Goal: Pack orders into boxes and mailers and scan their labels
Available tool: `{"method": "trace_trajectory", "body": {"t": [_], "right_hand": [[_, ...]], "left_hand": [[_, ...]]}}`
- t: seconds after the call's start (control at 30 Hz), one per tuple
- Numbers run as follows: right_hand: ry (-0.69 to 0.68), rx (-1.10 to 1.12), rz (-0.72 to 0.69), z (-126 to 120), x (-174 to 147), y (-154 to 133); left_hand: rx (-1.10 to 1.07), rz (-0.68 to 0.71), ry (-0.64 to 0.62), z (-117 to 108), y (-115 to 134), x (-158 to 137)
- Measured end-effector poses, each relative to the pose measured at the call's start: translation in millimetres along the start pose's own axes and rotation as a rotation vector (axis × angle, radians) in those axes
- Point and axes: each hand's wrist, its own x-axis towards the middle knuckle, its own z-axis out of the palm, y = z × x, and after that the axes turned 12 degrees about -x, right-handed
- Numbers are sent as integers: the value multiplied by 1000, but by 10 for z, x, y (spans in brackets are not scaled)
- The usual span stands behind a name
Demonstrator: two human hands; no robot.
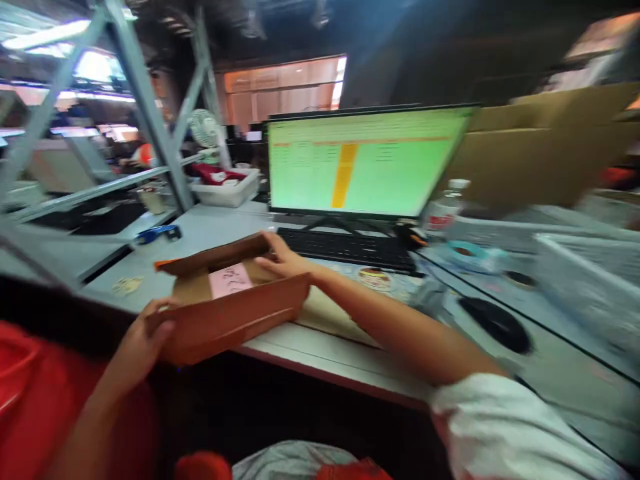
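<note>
The worktop (225,223) runs out of frame at right. A cardboard box (235,321) is positioned across its front edge. The left hand's (143,337) grip is closed on the near left corner. The right hand (284,259) meets the far wall's right end; blur prevents determining grip closure. Inside, a pink label's (230,280) handwriting appears illegible.

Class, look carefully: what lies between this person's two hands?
In the head view, an open cardboard box with a pink note inside lies between the left hand and the right hand.
</note>
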Motion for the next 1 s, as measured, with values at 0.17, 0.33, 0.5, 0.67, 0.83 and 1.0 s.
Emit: {"method": "trace_trajectory", "body": {"t": [0.17, 0.33, 0.5, 0.67, 0.83, 1.0], "right_hand": [[-100, 444, 144, -86, 26, 344], [-80, -98, 44, -183, 117, 348], [-30, -512, -204, 200, -128, 342], [-155, -753, -301, 68, -61, 338], [-207, -670, -385, 421, 1546, -579], [-466, -554, -125, 2056, 3119, -1685]], "left_hand": [[-110, 94, 251, 95, -160, 180], [-240, -95, 122, 75, -359, 416], [-237, -46, -184, -20, -381, 580], [-333, -88, -246, -94, -501, 940], [-456, -123, -246, -60, -613, 1118], [-483, -371, -186, 96, -624, 1096]]}}
